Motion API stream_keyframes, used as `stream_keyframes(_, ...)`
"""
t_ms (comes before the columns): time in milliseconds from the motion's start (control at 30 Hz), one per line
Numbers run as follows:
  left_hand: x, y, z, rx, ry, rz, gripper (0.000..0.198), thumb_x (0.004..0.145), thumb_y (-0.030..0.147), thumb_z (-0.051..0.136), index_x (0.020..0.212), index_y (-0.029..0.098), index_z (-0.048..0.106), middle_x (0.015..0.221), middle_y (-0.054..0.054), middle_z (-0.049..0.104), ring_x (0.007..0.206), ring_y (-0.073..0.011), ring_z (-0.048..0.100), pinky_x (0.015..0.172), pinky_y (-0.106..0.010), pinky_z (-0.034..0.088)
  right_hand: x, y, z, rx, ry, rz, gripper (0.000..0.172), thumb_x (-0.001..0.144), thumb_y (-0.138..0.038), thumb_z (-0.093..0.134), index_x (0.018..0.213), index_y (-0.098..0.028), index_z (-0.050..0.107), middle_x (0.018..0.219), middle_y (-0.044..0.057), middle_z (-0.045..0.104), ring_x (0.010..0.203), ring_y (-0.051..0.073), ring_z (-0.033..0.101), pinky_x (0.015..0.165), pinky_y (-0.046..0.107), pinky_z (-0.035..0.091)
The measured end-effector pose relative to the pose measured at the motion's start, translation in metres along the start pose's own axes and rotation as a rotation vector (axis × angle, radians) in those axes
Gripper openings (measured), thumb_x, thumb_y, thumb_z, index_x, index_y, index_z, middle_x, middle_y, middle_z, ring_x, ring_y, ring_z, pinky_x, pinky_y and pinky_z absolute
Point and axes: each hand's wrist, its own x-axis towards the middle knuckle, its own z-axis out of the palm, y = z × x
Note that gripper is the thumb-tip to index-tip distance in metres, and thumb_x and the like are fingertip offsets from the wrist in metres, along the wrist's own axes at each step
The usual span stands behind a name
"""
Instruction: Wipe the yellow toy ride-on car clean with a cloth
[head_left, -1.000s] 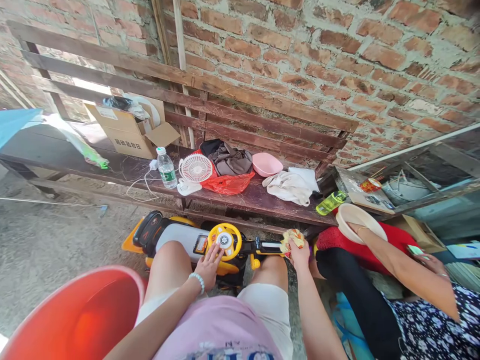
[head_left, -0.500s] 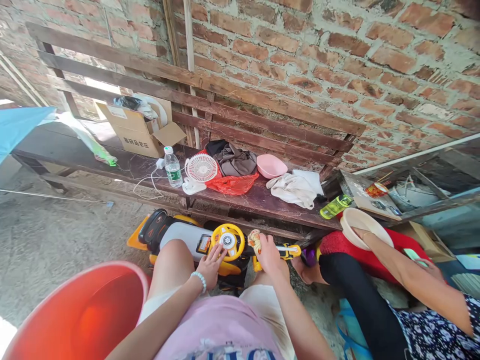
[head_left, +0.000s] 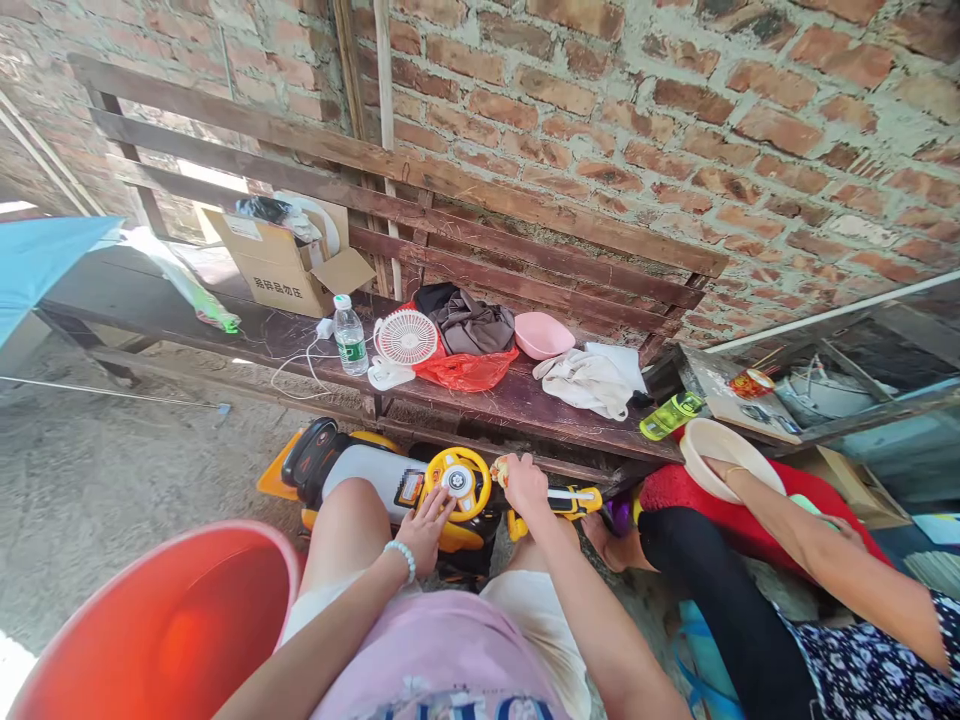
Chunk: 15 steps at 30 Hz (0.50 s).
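Observation:
A yellow, white and black ride-on toy car (head_left: 352, 475) lies on the ground in front of my knees. My left hand (head_left: 426, 527) rests with spread fingers against its yellow steering wheel (head_left: 458, 480). My right hand (head_left: 523, 484) is closed on a yellow-orange cloth (head_left: 504, 467) and presses it on the car just right of the wheel. The car's yellow and black front part (head_left: 566, 499) sticks out to the right.
A wooden bench (head_left: 525, 405) behind the car carries a cardboard box (head_left: 281, 265), water bottle (head_left: 349, 337), small white fan (head_left: 405, 342), red bag, pink bowl (head_left: 541, 335) and white cloth. An orange tub (head_left: 161, 630) stands at lower left. Another person's arm (head_left: 817, 560) reaches in at right.
My right hand with the cloth has moved left along the toy car, from its right end to beside the steering wheel. My left hand stays on the wheel.

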Motion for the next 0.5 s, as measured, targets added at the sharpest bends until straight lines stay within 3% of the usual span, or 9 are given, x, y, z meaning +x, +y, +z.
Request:
stream_keyframes(133,-0.002,0.0,-0.005,0.0,-0.024,0.006,0.096,0.079,0.008,0.048,0.167,0.02,0.012,0.175,-0.007,-0.003,0.162,-0.0274,0.001,0.121,-0.057,0.033,0.018,0.003,0.003,0.104,0.002,0.046,0.043,0.085,-0.024,0.069,0.126,-0.022,0.056,0.123,0.011,0.059,0.099,0.024,0.069,0.082,0.033,0.05)
stream_keyframes(200,-0.003,0.0,-0.006,0.006,-0.029,0.0,0.096,0.079,0.008,0.048,0.167,0.02,0.012,0.175,-0.007,-0.004,0.162,-0.0272,0.0,0.121,-0.056,0.033,0.023,0.013,0.009,0.26,0.008,0.101,0.045,0.082,-0.028,0.072,0.125,-0.024,0.057,0.123,0.01,0.062,0.1,0.024,0.069,0.083,0.033,0.05)
stream_keyframes(333,-0.003,0.001,-0.005,0.005,-0.031,-0.002,0.097,0.078,0.009,0.049,0.167,0.021,0.012,0.175,-0.007,-0.003,0.162,-0.0269,0.0,0.121,-0.056,0.032,0.027,0.049,0.029,0.7,0.049,0.206,0.038,0.082,-0.036,0.069,0.117,-0.021,0.06,0.112,0.008,0.071,0.098,0.023,0.07,0.083,0.031,0.052)
stream_keyframes(400,-0.002,0.001,-0.003,0.006,-0.024,0.0,0.098,0.078,0.009,0.05,0.167,0.021,0.012,0.175,-0.008,-0.002,0.162,-0.0273,0.0,0.121,-0.055,0.033,0.024,0.072,0.043,0.807,0.076,0.256,0.034,0.082,-0.036,0.067,0.112,-0.02,0.061,0.107,0.008,0.074,0.095,0.022,0.071,0.082,0.031,0.053)
stream_keyframes(500,0.0,0.001,0.001,0.019,-0.004,-0.007,0.097,0.078,0.01,0.051,0.167,0.018,0.013,0.175,-0.011,-0.001,0.162,-0.0286,0.0,0.12,-0.053,0.034,0.017,0.104,0.064,0.908,0.121,0.314,0.031,0.069,-0.031,0.071,0.098,-0.021,0.064,0.095,0.006,0.075,0.088,0.024,0.071,0.078,0.034,0.054)
